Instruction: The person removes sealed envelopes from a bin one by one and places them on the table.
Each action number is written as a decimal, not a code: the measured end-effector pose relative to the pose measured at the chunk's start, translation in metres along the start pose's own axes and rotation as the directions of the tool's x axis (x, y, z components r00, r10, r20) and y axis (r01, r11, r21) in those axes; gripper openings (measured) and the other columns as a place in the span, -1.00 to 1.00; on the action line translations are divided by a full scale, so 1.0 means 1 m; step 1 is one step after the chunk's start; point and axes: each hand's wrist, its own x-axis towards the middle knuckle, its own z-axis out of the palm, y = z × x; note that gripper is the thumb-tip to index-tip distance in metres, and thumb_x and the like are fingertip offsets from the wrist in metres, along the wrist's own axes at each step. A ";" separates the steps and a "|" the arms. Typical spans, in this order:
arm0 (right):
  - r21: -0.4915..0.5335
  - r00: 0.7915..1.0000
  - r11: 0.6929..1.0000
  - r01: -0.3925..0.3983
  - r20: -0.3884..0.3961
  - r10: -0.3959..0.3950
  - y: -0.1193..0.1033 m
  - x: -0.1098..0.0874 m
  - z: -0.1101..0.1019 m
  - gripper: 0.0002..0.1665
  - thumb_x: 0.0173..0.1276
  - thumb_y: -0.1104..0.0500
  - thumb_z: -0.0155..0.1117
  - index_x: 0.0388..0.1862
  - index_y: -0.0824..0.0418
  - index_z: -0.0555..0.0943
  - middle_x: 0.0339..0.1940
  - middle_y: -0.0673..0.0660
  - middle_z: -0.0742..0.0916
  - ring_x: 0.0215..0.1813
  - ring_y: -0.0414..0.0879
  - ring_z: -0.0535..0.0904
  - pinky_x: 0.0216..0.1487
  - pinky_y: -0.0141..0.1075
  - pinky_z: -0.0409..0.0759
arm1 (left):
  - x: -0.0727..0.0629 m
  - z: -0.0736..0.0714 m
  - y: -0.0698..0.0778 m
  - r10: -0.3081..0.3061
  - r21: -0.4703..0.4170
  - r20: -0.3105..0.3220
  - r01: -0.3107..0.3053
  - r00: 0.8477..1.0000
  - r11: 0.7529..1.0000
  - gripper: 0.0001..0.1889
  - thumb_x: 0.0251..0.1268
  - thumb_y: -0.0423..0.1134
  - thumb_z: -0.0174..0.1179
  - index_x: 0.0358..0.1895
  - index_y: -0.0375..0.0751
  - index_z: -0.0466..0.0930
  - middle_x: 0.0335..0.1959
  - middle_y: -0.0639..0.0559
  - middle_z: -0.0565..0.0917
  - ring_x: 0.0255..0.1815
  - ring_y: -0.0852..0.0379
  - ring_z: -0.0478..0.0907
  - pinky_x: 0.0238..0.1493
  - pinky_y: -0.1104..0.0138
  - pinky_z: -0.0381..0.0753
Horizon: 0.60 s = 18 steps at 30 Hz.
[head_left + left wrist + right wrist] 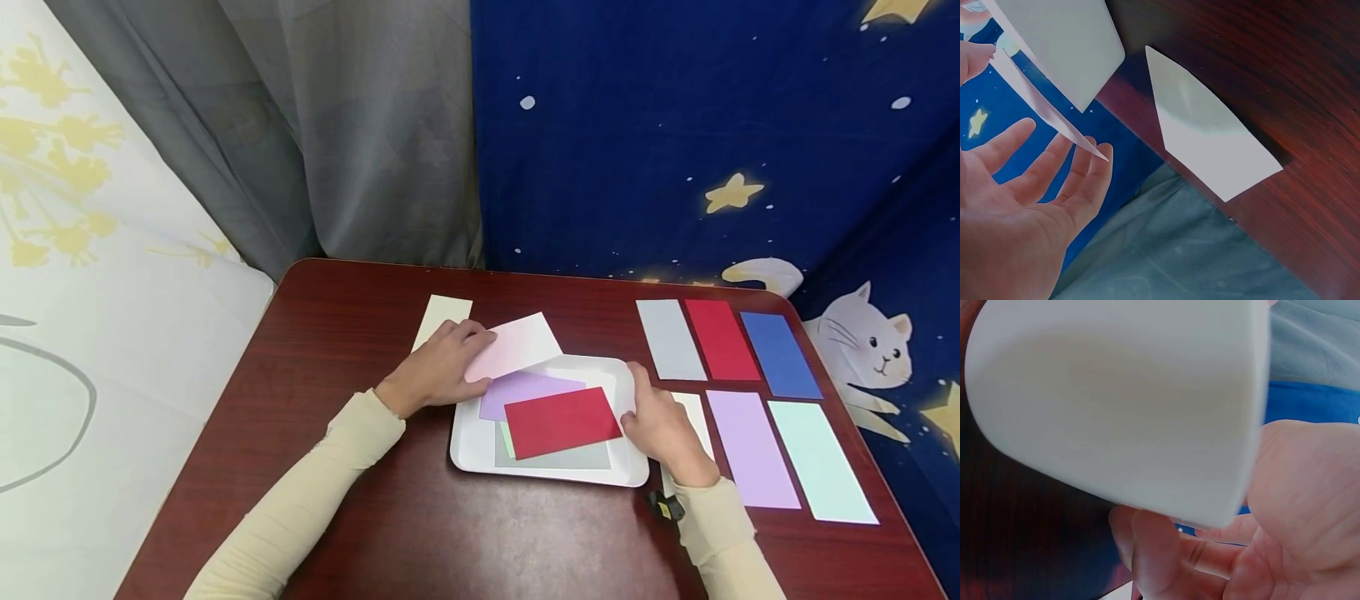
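My left hand [442,367] pinches a pale pink card [517,346] above the left end of a white tray [472,450]. The left wrist view has that pink card [1041,106] edge-on, between thumb and fingers. At the tray's right end, my right hand [663,425] grips the rim; the underside of the tray [1116,412] fills much of the right wrist view. Inside the tray a red card [562,423] overlaps a purple card [498,396], a light green card [507,439] and a grey card [592,458].
A cream card [442,317] lies behind my left hand. On the right, two rows of cards include a light grey card [671,340], a red card [722,340], a blue card [782,354], a lilac card [752,450] and a mint card [822,462]. Curtains hang behind the table [360,517].
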 end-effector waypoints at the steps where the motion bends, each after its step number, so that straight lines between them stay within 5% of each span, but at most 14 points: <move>1: 0.001 1.000 1.000 0.000 0.001 0.000 0.000 0.000 0.000 -0.08 0.35 0.39 0.31 0.62 0.47 0.14 -0.31 0.39 0.74 -0.41 0.19 0.71 -0.33 0.13 0.66 | 0.000 0.000 -0.001 -0.008 -0.005 0.004 0.008 1.000 1.000 -0.31 0.39 0.05 0.38 0.48 -0.26 0.56 0.28 -0.23 0.62 0.20 -0.26 0.55 0.32 0.03 0.55; 18: 0.002 1.000 1.000 -0.015 0.008 0.015 -0.001 0.001 0.000 -0.07 0.36 0.40 0.33 0.63 0.46 0.13 -0.23 0.45 0.75 -0.38 0.19 0.72 -0.31 0.13 0.67 | -0.007 -0.002 -0.011 -0.097 0.001 0.004 0.097 0.995 0.995 -0.26 0.41 0.09 0.35 0.52 -0.28 0.52 0.35 -0.27 0.60 0.26 -0.27 0.55 0.34 -0.02 0.58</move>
